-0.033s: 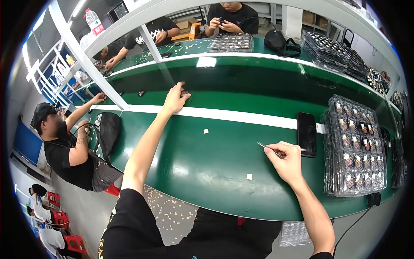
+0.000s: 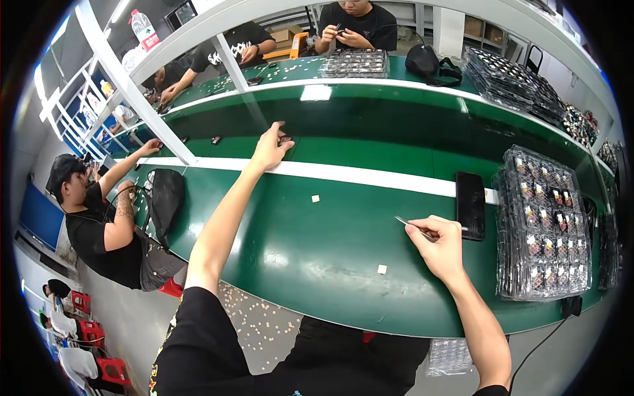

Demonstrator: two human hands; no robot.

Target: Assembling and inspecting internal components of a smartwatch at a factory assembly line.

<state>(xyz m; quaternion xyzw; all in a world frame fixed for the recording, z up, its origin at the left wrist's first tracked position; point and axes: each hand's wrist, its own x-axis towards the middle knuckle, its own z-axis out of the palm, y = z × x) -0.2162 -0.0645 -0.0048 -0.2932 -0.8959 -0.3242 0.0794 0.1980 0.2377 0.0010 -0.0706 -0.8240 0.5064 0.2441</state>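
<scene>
Open green bench in the middle, clutter along the right and far edges

Between the left hand (image 2: 269,148), stretched out to the white stripe (image 2: 370,174), and the right hand (image 2: 441,245) holding tweezers (image 2: 415,228), the green bench (image 2: 317,244) lay broad and bare — only two small white chips (image 2: 316,198) (image 2: 382,268) dotted it. To the right, a black phone (image 2: 470,204) and, just beyond it, stacked trays (image 2: 545,224) walled off that side. At the left end a black bag (image 2: 165,198) and a seated person (image 2: 99,224) closed the way — more trays (image 2: 355,63) lined the far bench.
</scene>
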